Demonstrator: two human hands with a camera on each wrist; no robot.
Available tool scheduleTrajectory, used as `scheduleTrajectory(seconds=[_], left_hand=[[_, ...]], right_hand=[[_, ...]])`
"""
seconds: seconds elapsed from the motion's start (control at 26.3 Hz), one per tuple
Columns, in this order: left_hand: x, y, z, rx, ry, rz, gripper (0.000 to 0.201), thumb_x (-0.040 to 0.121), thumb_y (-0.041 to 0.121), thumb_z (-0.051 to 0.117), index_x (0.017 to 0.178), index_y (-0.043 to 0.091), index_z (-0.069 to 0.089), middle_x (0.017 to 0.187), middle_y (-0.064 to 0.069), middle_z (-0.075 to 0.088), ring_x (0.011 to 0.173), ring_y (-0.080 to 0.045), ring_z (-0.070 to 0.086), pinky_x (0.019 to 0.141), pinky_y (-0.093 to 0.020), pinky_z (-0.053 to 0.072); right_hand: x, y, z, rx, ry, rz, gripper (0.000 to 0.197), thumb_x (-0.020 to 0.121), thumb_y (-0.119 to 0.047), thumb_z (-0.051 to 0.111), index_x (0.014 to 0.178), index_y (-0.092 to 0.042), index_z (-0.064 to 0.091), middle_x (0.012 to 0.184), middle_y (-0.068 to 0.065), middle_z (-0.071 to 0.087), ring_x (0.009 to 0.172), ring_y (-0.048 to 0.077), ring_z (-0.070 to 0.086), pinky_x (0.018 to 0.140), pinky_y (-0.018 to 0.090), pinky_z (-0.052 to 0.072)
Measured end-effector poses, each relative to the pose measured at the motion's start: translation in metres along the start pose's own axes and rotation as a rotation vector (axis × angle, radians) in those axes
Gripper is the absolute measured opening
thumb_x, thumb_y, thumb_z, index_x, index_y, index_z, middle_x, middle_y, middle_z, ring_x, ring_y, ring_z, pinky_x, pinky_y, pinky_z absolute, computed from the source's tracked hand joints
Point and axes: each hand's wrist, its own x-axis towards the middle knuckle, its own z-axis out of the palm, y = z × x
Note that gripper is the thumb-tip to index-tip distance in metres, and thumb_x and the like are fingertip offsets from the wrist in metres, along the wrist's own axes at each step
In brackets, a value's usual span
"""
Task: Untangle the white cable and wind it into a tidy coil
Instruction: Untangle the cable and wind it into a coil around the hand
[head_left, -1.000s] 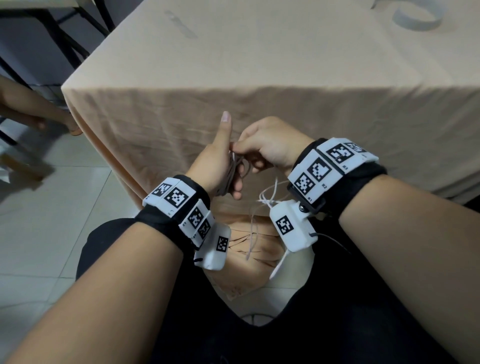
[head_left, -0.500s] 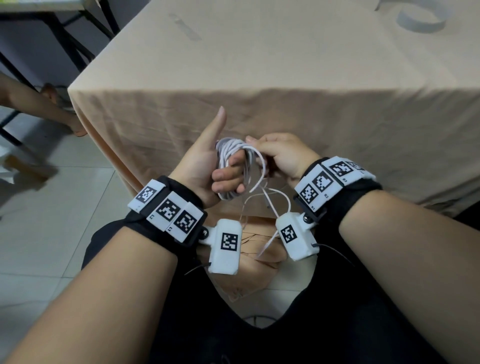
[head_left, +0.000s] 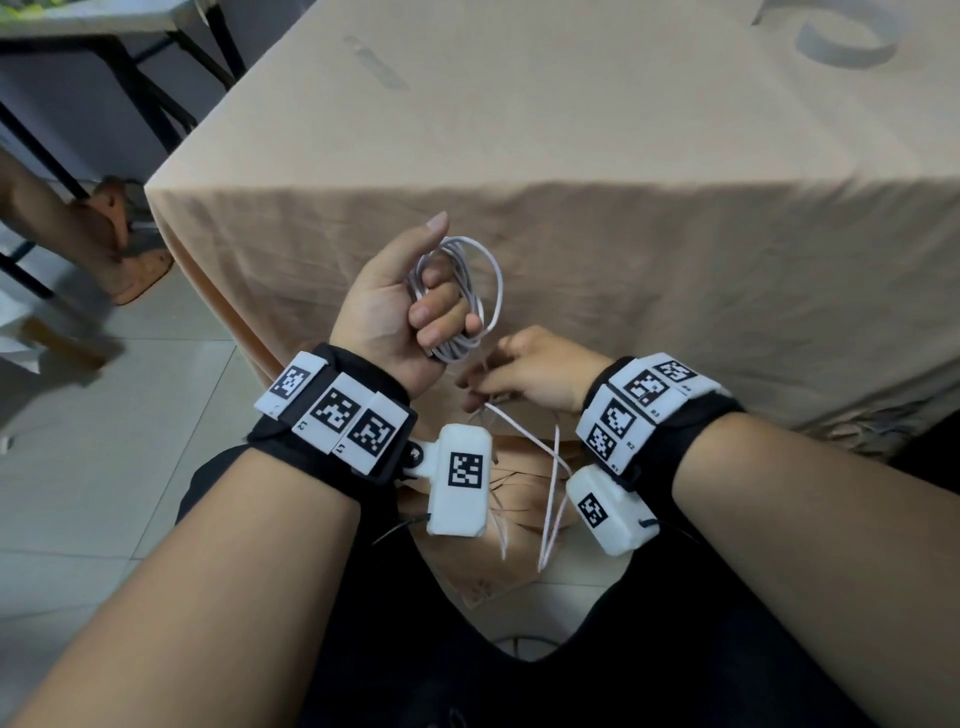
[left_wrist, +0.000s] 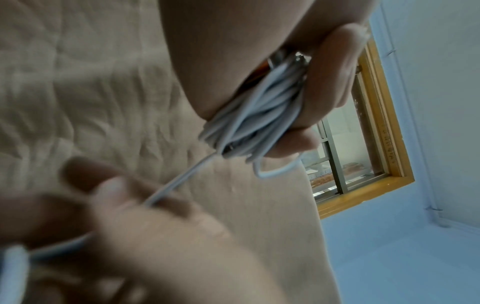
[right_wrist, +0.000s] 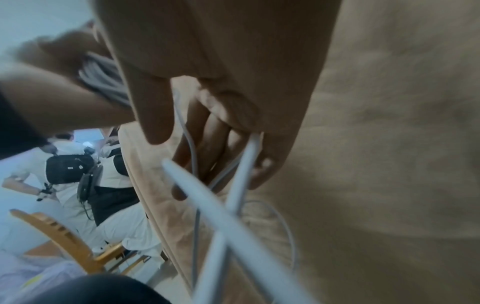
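Note:
The white cable (head_left: 470, 291) is partly wound into a coil of several loops. My left hand (head_left: 410, 306) grips that coil in front of the table's cloth side, fingers curled round it and thumb pointing up. In the left wrist view the coil (left_wrist: 259, 115) sits bunched under the curled fingers (left_wrist: 330, 82). My right hand (head_left: 519, 374) is just below and to the right of the coil, holding the loose strands (head_left: 524, 441) that trail from it. In the right wrist view these strands (right_wrist: 244, 164) run between my fingers (right_wrist: 207, 144) and hang down over my lap.
A table under a tan cloth (head_left: 571, 130) stands right in front of me. A white tape roll (head_left: 841, 41) lies at its far right. Another person's foot (head_left: 119, 244) and dark table legs are at the left. A seated person (right_wrist: 78, 174) and wooden chair (right_wrist: 64, 236) are nearby.
My left hand has lifted and turned palm-up with the coil. My right hand has dropped away from the coil's top to the loose strands below it.

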Motion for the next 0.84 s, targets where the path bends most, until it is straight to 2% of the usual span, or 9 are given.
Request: scheduleTrajectory(seconds=[0.08,0.15,0.23,0.38,0.46,0.53,0.61,0.68,0.84], left_hand=[[-0.001,0.005,0.003,-0.004,-0.003,0.041,0.048,0.088,0.038,0.055,0.049,0.018,0.035,0.029,0.005,0.026,0.023,-0.01,0.027,0.047,-0.023,0.042],[-0.001,0.01,0.005,-0.009,-0.012,0.069,0.048,0.09,0.038,0.053,0.05,0.018,0.035,0.029,0.005,0.026,0.024,-0.01,0.027,0.048,-0.023,0.042],[-0.002,0.014,0.008,-0.003,-0.013,0.1,0.048,0.091,0.038,0.051,0.05,0.018,0.036,0.029,0.005,0.026,0.024,-0.01,0.027,0.048,-0.024,0.041],[-0.001,0.022,0.013,0.028,-0.023,0.153,0.05,0.093,0.037,0.048,0.049,0.018,0.036,0.029,0.005,0.025,0.023,-0.011,0.025,0.049,-0.024,0.04],[-0.002,0.024,0.014,0.044,-0.03,0.165,0.049,0.093,0.035,0.048,0.049,0.017,0.035,0.028,0.005,0.024,0.023,-0.011,0.025,0.048,-0.025,0.04],[-0.002,0.021,0.014,0.054,-0.034,0.16,0.049,0.094,0.033,0.047,0.05,0.017,0.035,0.028,0.004,0.024,0.022,-0.011,0.025,0.048,-0.025,0.04],[-0.001,0.015,0.013,0.059,-0.031,0.141,0.049,0.095,0.032,0.047,0.049,0.017,0.036,0.028,0.004,0.025,0.022,-0.011,0.025,0.047,-0.025,0.04],[-0.001,0.011,0.012,0.056,-0.03,0.126,0.049,0.094,0.032,0.048,0.049,0.017,0.036,0.028,0.004,0.025,0.023,-0.012,0.025,0.048,-0.025,0.04],[0.0,0.01,0.014,0.031,-0.045,0.114,0.05,0.094,0.032,0.047,0.048,0.016,0.036,0.028,0.004,0.026,0.022,-0.012,0.026,0.048,-0.025,0.04]], right_hand=[[0.001,0.011,0.001,-0.152,-0.03,0.021,0.026,0.082,0.008,0.064,0.106,0.003,0.068,0.094,0.016,0.071,0.079,0.018,0.067,0.079,0.02,0.055],[0.003,0.024,0.002,-0.205,-0.04,0.067,0.031,0.077,0.013,0.063,0.096,-0.009,0.073,0.091,0.011,0.075,0.086,0.017,0.07,0.087,0.03,0.056],[0.003,0.036,0.004,-0.248,-0.05,0.119,0.039,0.074,0.017,0.058,0.09,-0.015,0.073,0.082,0.0,0.076,0.081,0.008,0.07,0.081,0.029,0.055],[-0.001,0.05,0.008,-0.422,-0.088,0.182,0.052,0.08,0.012,0.052,0.115,-0.023,0.068,0.101,-0.007,0.071,0.099,0.01,0.064,0.081,0.019,0.046],[-0.003,0.048,0.009,-0.404,-0.021,0.176,0.053,0.084,0.007,0.056,0.122,-0.03,0.061,0.1,-0.011,0.064,0.093,0.01,0.061,0.07,0.011,0.044],[-0.002,0.04,0.009,-0.274,0.079,0.114,0.048,0.08,0.0,0.065,0.116,-0.032,0.061,0.091,-0.011,0.064,0.08,0.009,0.062,0.062,0.009,0.047],[0.003,0.032,0.007,-0.149,0.212,-0.018,0.031,0.077,-0.015,0.074,0.105,-0.028,0.069,0.093,-0.007,0.071,0.088,0.01,0.066,0.082,0.02,0.053],[0.004,0.02,0.007,-0.074,0.306,-0.136,0.011,0.082,-0.017,0.073,0.091,-0.023,0.071,0.088,-0.004,0.072,0.084,0.009,0.066,0.087,0.026,0.051],[-0.001,0.004,0.014,0.122,0.211,-0.202,0.018,0.083,-0.003,0.07,0.085,-0.019,0.062,0.074,0.003,0.067,0.057,-0.001,0.063,0.055,0.009,0.045]])
